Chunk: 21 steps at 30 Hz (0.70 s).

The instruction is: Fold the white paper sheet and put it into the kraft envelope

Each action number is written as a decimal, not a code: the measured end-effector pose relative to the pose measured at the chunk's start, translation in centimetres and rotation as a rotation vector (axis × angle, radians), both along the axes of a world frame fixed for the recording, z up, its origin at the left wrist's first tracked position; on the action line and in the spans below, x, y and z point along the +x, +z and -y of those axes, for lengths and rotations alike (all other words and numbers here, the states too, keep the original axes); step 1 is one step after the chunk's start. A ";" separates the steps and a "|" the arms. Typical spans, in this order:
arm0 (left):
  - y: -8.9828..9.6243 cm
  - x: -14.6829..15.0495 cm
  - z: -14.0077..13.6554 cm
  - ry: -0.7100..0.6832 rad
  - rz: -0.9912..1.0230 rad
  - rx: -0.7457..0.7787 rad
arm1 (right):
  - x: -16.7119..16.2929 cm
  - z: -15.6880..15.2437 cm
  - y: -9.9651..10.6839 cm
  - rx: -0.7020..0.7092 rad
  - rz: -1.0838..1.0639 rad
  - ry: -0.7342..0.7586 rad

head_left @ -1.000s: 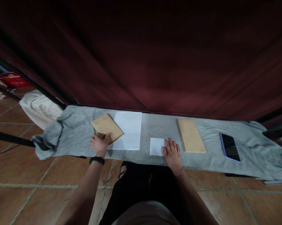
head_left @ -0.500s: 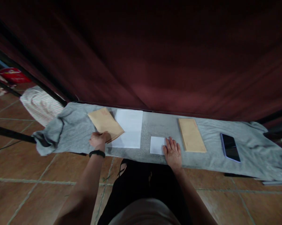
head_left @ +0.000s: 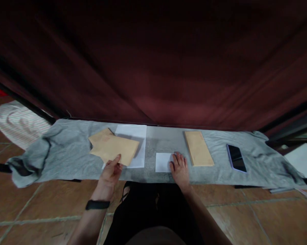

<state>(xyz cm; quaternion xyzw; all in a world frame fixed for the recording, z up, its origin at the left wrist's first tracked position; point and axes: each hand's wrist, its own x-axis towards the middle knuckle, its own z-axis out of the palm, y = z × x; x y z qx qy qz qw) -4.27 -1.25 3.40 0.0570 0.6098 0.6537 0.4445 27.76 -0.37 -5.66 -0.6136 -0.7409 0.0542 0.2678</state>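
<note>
Between thumb and fingers, my left hand (head_left: 113, 170) pinches a brown paper envelope (head_left: 117, 148) by its near edge. The envelope is lifted over another brown envelope (head_left: 97, 136) and a sheet of white paper (head_left: 140, 154), partly hiding both. My right hand (head_left: 180, 170) lies flat, fingers stretched, on the right edge of a small white paper (head_left: 163, 162). Just right of that hand rests a stack of brown envelopes (head_left: 199, 149).
A grey cloth (head_left: 71, 149) covers the narrow bench. Farther right lies a phone (head_left: 236, 158) with a purple edge. A dark red curtain (head_left: 153, 85) hangs behind the bench. A striped cloth (head_left: 21, 120) is off to the left, above the tiled floor (head_left: 53, 204).
My left hand has raised one envelope off the left pile and turned it, uncovering another beneath. My right hand stays on the small white paper. The view has shifted slightly.
</note>
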 end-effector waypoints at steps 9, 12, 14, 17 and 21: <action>-1.5 11.0 0.7 -0.114 0.405 0.047 | -5.7 -0.4 4.9 -0.523 -1.244 0.095; -1.7 11.8 1.0 -0.137 0.415 0.021 | -6.1 -0.4 5.4 -0.636 -1.403 0.039; -1.8 11.9 1.2 -0.137 0.431 -0.006 | -5.7 -0.2 5.4 -0.692 -1.462 -0.010; -1.9 12.0 1.4 -0.163 0.458 -0.045 | -4.9 0.1 5.3 -0.769 -1.518 -0.010; -1.8 12.6 1.6 -0.309 0.416 -0.036 | -4.2 0.4 5.3 -0.836 -1.493 0.091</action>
